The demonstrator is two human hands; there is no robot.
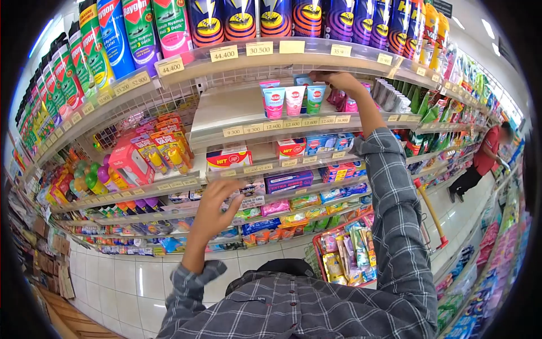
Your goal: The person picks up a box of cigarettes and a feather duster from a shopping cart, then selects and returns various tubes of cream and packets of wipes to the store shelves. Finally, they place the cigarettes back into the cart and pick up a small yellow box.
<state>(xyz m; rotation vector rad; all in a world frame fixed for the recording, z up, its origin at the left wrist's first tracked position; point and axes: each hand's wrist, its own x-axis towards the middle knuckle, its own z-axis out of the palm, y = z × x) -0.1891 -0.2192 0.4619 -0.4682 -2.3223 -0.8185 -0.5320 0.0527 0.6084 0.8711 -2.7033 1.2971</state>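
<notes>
My right hand [342, 83] reaches deep onto the upper middle shelf [226, 110]. Its fingers are closed at the top of a light blue lotion tube [303, 80], which is partly hidden behind the front row. In that row stand a pink and blue tube [274, 102], a white and pink tube [294, 100] and a green and blue tube [315, 100], all upright on their caps. Pink packs [337, 100] sit below my right wrist. Lower left, my left hand [217, 208] hangs in the air before the lower shelves, fingers loosely bent and apart, holding nothing.
Spray cans [241, 21] line the shelf above, over a ledge with price tags [224, 53]. Boxes [228, 158] fill the shelf beneath. A red basket [349, 248] of colourful packs stands on the floor by a yellow-handled trolley [430, 212]. A person [484, 155] stands in the aisle at right.
</notes>
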